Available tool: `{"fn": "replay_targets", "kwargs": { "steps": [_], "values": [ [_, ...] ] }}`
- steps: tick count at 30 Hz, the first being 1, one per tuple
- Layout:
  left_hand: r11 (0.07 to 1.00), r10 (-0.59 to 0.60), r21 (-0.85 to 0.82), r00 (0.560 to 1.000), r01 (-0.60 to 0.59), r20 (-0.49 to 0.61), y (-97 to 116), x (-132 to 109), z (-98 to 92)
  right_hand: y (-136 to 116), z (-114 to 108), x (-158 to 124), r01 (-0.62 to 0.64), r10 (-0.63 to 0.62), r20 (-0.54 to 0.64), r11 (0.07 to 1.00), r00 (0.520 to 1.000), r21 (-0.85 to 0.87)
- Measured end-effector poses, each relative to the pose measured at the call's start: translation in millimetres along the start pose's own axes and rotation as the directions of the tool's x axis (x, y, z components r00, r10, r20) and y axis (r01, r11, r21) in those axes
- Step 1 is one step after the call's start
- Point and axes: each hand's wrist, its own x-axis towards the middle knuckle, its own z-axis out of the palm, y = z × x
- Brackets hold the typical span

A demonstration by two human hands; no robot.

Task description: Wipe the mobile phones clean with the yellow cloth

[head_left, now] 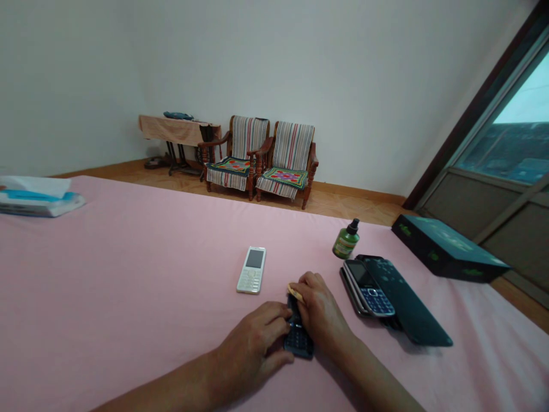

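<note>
A dark keypad phone (299, 339) lies on the pink sheet in front of me. My left hand (256, 343) grips it from the left, fingertips over its face and thumb by its lower edge. In my right hand (319, 312) is a small yellowish cloth or wipe (295, 292), pressed against the phone's top end. That hand covers much of the screen. Just beyond lies a white keypad phone (251, 271), face up. Off to the right, another dark keypad phone (372, 294) rests on a stack of phones beside a dark flat panel (412, 306).
A green spray bottle (345, 240) with a black top stands behind the phone stack. A black box (446, 249) sits at the far right. At the left edge is a pack of tissues (40, 197). Two wooden armchairs (283, 157) and a cloth-covered table (180, 130) stand by the wall.
</note>
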Motion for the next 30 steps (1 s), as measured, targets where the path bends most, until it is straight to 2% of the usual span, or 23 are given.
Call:
{"fn": "replay_targets", "kwargs": {
  "steps": [11,14,18,22,27,30],
  "values": [
    [1.000,0.027,0.017,1.000,-0.026,-0.008,1,-1,4.1,21,-7,-11,-0.124,0.123,-0.115,0.992,0.986,0.002],
    [0.999,0.021,0.025,1.000,-0.021,-0.011,3,-1,5.1,19,-3,-9,-0.092,0.097,-0.140,0.995,0.985,0.038],
    [1.000,-0.023,0.000,0.999,0.023,-0.023,3,0,5.5,12,6,-1,0.005,0.003,-0.088,0.996,0.996,0.088],
    [0.999,-0.014,-0.030,0.999,0.013,-0.031,-2,0,6.6,5,8,12,0.037,-0.037,-0.002,0.998,0.999,0.053],
    [1.000,0.010,0.017,1.000,-0.010,0.014,-6,1,6.9,1,1,26,0.052,-0.049,0.103,0.998,0.994,-0.031],
    [0.999,0.012,0.045,1.000,-0.013,0.027,-5,2,5.7,-1,0,30,0.034,-0.024,0.121,0.996,0.992,-0.077]
  ]
}}
